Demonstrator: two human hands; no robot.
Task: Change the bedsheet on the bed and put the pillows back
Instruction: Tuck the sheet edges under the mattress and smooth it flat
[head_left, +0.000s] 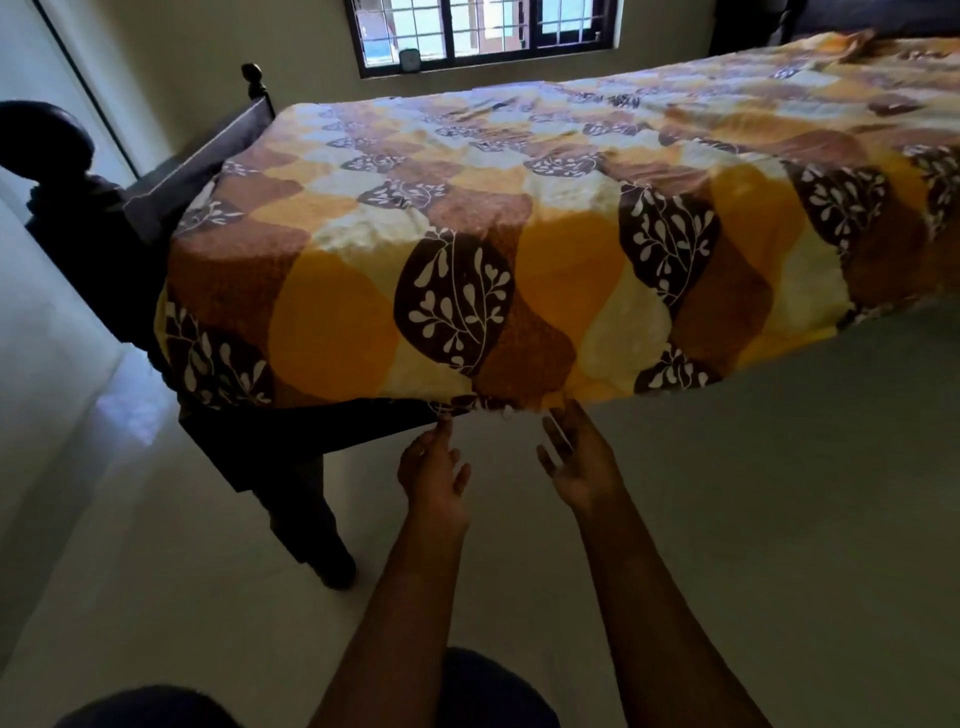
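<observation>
A bedsheet patterned in orange, cream and brown with white leaf prints covers the mattress and hangs over its near side. The dark wooden bed frame shows beneath it at the left. My left hand reaches up to the sheet's lower hem, its fingertips touching the edge. My right hand is just below the hem with its fingers spread and the palm turned inward. Neither hand grips the cloth. A fold of orange cloth lies at the far right end of the bed; I cannot tell whether it is a pillow.
A dark carved bedpost and footboard stand at the left. A barred window is in the far wall. Pale tiled floor spreads around the bed. My knees show at the bottom edge.
</observation>
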